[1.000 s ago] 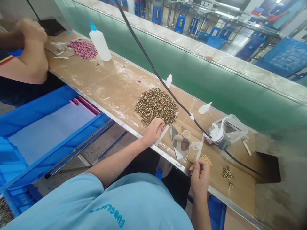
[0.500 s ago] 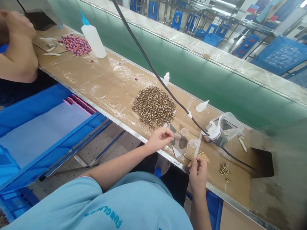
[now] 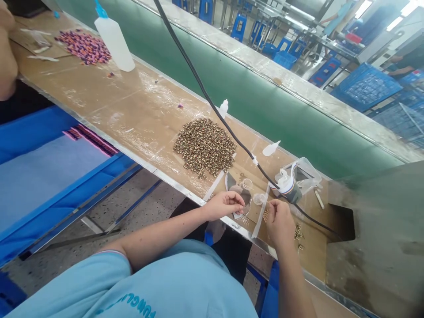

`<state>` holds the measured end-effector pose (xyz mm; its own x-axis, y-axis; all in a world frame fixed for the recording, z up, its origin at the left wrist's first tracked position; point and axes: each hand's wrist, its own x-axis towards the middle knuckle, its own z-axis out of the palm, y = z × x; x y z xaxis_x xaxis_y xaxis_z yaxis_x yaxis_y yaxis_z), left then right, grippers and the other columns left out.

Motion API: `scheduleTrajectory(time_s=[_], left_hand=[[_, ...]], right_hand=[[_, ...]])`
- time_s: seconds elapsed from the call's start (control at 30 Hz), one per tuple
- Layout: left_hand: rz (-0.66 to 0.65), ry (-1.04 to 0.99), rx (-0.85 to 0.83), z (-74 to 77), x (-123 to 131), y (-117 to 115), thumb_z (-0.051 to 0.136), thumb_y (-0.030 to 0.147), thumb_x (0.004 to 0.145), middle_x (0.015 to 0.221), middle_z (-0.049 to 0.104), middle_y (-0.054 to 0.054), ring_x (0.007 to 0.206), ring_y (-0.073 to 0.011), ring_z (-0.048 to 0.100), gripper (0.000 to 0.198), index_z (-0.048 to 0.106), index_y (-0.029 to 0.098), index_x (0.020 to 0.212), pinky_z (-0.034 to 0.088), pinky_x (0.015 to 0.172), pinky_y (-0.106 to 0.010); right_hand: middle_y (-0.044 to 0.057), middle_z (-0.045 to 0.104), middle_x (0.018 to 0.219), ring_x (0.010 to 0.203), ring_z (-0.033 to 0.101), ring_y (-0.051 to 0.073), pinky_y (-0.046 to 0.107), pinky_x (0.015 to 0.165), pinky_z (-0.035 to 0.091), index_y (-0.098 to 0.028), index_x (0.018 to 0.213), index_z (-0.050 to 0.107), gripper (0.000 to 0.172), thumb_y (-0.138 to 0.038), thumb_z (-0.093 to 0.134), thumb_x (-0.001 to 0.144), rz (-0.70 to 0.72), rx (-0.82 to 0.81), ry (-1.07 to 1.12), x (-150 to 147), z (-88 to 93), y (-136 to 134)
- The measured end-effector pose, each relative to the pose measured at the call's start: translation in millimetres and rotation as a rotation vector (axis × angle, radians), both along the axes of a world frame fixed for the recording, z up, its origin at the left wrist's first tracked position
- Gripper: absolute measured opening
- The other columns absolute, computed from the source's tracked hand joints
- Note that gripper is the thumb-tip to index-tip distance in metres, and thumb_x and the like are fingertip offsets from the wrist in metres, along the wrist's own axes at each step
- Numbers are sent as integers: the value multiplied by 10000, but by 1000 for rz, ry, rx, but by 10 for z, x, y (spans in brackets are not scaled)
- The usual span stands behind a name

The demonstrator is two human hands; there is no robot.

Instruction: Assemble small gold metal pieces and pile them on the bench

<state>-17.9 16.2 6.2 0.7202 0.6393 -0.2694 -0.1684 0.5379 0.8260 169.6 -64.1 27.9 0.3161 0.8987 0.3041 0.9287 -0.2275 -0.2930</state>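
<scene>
My left hand [image 3: 227, 206] is closed in a pinch over the front of the table, beside a dark grey patch [image 3: 246, 197]. Whatever its fingertips hold is too small to make out. To the right, my right hand [image 3: 280, 221] also pinches, and its fingertips hide any object between them. Small tan pieces [image 3: 265, 215] lie just left of the right hand, partly covered by it. Between the hands sits a clear round dish [image 3: 259, 199], with a clear ring [image 3: 247, 183] behind it. A large heap of small brown-and-gold pieces [image 3: 204, 148] spreads out beyond my left hand.
A black cable [image 3: 205, 90] hangs across the table [image 3: 132, 119]. White bottles [image 3: 115, 44] [image 3: 271, 149], a tape-like roll [image 3: 285, 183] and a clear container [image 3: 306, 172] stand behind. Pink-purple pieces [image 3: 84, 46] lie far left, near another person's arm [image 3: 6, 62].
The view has shifted. My left hand has moved right, over the grey patch. My right hand has moved forward and right, now partly covering the tan pieces.
</scene>
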Motion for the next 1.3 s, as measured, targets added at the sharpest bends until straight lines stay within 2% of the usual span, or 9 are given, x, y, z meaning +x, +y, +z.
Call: scheduleTrajectory(time_s=[0.27, 0.47, 0.67, 0.83, 1.13, 1.3], left_hand=[[-9, -22, -10, 7, -8, -13, 764, 312, 598, 609, 627, 17, 587, -84, 583, 298, 576, 127, 738, 468, 631, -233], [-15, -39, 4, 4, -10, -13, 757, 322, 611, 596, 618, 19, 580, -86, 576, 290, 578, 129, 731, 463, 615, -233], [-17, -49, -4, -31, -1, -14, 761, 349, 604, 598, 615, 20, 592, -89, 587, 315, 577, 129, 734, 471, 632, -239], [-9, -65, -20, -17, 5, -17, 769, 347, 594, 612, 599, 33, 601, -89, 592, 338, 558, 133, 751, 469, 627, -234], [-15, -51, -14, 11, -12, -14, 764, 359, 597, 595, 598, 32, 587, -86, 583, 337, 552, 135, 731, 459, 601, -226], [-16, -59, -23, 17, -13, -13, 772, 362, 584, 582, 607, 27, 568, -89, 582, 342, 559, 133, 720, 469, 611, -239]], right_hand=[[37, 528, 738, 691, 484, 150, 251, 618, 323, -184, 803, 510, 260, -256, 304, 944, 311, -17, -457, 68, 189, 129], [49, 521, 729, 684, 443, 170, 269, 637, 313, -177, 804, 507, 206, -121, 333, 898, 453, -91, -592, 121, 263, 183], [47, 502, 715, 669, 416, 179, 283, 634, 290, -182, 811, 512, 193, -118, 347, 888, 505, -143, -683, 120, 336, 212], [50, 497, 715, 670, 407, 180, 285, 630, 272, -181, 772, 504, 198, -92, 359, 873, 557, -155, -677, 104, 383, 228], [50, 501, 711, 678, 419, 184, 279, 635, 292, -186, 750, 500, 206, -89, 362, 869, 583, -174, -714, 119, 391, 248], [52, 527, 734, 680, 447, 170, 272, 644, 323, -174, 810, 521, 206, -110, 340, 888, 546, -122, -637, 154, 360, 226]])
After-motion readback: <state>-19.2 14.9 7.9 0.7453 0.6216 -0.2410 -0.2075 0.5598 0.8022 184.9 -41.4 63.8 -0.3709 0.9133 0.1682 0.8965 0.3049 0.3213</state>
